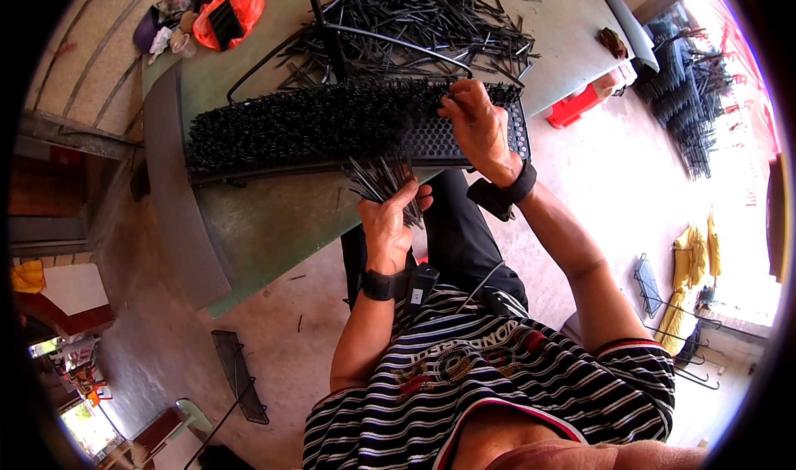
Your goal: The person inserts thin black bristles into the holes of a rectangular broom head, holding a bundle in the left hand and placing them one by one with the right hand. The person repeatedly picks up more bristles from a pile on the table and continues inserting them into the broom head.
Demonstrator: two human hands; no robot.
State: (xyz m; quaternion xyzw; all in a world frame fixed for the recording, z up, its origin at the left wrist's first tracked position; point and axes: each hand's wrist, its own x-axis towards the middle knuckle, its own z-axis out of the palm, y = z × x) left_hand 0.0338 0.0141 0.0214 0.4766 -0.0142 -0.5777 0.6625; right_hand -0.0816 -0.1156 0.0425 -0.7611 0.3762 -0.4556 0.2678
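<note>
A long black perforated panel (431, 141) lies along the table's near side, its left and middle thickly covered by short black strips (290, 126) standing up like bristles. Bare round holes show toward its right end. My left hand (388, 225) is closed around a bundle of thin dark strips (383, 181), just below the panel's front edge. Over the right part of the panel is my right hand (481, 130), fingers pinched together near the edge of the bristled area. Whatever is between those fingertips is hidden.
Behind the panel, a big heap of loose black strips (414, 22) covers the green table (274, 246). A black metal frame (332, 43) rises there. An orange bag (249, 10) sits at the far left, a red stool (575, 107) beyond the table's right edge. Black wire racks (240, 379) lie on the floor.
</note>
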